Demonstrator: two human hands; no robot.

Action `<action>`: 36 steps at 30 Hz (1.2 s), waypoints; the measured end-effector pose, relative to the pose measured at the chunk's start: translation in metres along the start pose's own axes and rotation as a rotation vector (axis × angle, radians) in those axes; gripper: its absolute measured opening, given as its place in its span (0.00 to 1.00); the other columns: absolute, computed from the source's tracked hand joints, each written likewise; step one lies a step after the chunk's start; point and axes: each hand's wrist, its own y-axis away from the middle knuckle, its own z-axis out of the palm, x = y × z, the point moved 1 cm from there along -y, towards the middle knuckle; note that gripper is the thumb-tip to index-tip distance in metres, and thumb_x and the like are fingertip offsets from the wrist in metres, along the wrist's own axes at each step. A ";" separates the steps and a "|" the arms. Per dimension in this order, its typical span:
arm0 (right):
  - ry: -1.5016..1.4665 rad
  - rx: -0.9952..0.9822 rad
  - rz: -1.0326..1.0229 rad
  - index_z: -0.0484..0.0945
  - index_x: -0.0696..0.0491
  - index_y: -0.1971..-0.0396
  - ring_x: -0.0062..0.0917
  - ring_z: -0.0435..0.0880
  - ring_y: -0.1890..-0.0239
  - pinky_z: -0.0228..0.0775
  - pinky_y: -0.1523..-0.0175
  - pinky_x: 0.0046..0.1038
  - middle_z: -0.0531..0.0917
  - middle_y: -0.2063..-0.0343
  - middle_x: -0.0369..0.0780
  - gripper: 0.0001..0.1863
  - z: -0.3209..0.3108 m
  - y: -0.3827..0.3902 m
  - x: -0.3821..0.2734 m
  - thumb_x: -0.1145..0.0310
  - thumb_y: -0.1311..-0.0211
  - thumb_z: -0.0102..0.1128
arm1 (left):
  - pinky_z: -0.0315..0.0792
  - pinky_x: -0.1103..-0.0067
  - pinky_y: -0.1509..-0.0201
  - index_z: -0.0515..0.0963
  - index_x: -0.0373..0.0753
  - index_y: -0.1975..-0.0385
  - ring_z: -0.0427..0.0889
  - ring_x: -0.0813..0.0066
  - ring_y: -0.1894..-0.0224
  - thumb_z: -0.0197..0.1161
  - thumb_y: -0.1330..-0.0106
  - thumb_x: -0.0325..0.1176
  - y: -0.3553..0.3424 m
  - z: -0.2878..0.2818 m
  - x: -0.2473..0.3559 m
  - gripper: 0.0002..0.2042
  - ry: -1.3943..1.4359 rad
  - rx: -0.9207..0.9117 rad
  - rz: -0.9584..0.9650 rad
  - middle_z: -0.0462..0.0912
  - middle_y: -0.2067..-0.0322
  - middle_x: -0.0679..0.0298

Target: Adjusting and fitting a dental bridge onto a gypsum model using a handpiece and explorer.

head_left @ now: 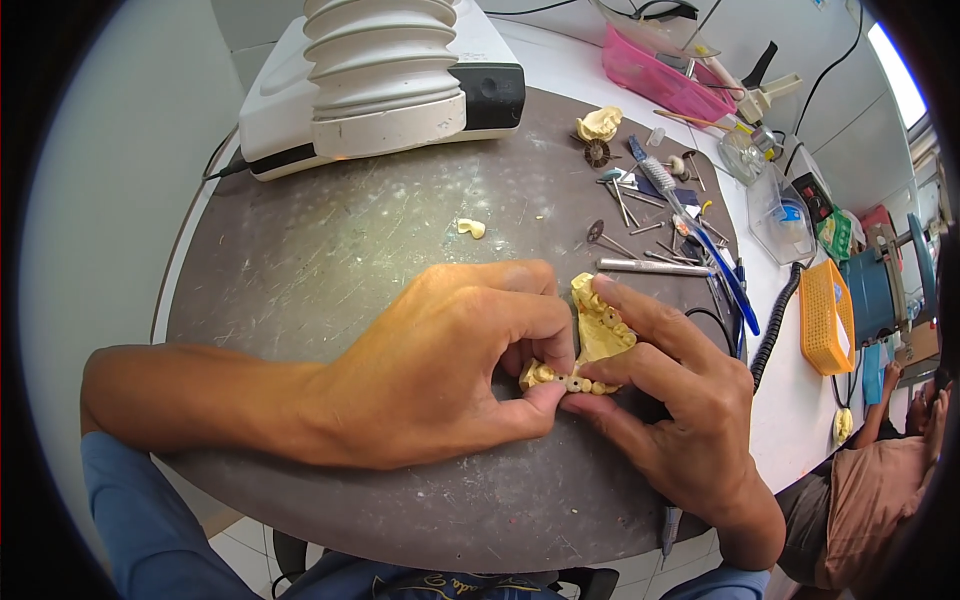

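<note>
A yellow plaster dental cast [603, 333] with a row of teeth is held between both hands over the grey work mat [380, 510]. My left hand [470, 370] pinches with curled fingers at the teeth along the cast's lower left part, its fingertips partly hiding them. My right hand [680, 410] grips the cast from the right, fingers on its side and thumb at the lower edge. A small cream piece [471, 228] lies farther back on the mat. Burs and discs [606, 235], a metal rod [653, 267] and a blue-handled brush [735, 290] lie at the right.
A white extraction unit [385, 105] stands at the back. Another cast piece [598, 124], a pink basket [660, 70], clear containers [780, 210], a coiled cord [775, 325] and an orange basket [827, 320] are at the right. A co-worker [870, 480] sits beyond the bench's right edge.
</note>
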 end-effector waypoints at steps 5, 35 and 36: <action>0.015 0.016 -0.012 0.84 0.56 0.72 0.37 0.86 0.52 0.80 0.53 0.30 0.81 0.45 0.48 0.14 0.000 0.001 0.002 0.70 0.60 0.80 | 0.74 0.82 0.69 0.80 0.33 0.72 0.79 0.78 0.72 0.68 0.47 0.21 -0.001 0.002 -0.001 0.04 0.022 0.010 0.008 0.76 0.70 0.63; 0.424 0.084 0.344 0.76 0.57 0.77 0.20 0.79 0.75 0.67 0.73 0.23 0.82 0.76 0.38 0.33 -0.059 0.042 -0.002 0.38 0.62 0.76 | 0.76 0.81 0.67 0.78 0.33 0.70 0.80 0.76 0.70 0.69 0.47 0.21 0.000 -0.001 0.000 0.07 0.014 -0.019 0.006 0.79 0.66 0.61; 0.401 -0.014 0.400 0.73 0.55 0.81 0.20 0.76 0.80 0.64 0.76 0.23 0.77 0.82 0.36 0.35 -0.060 0.053 0.000 0.35 0.63 0.74 | 0.76 0.81 0.67 0.78 0.33 0.70 0.80 0.76 0.70 0.69 0.47 0.21 0.000 -0.002 0.000 0.07 0.018 -0.018 0.009 0.79 0.66 0.61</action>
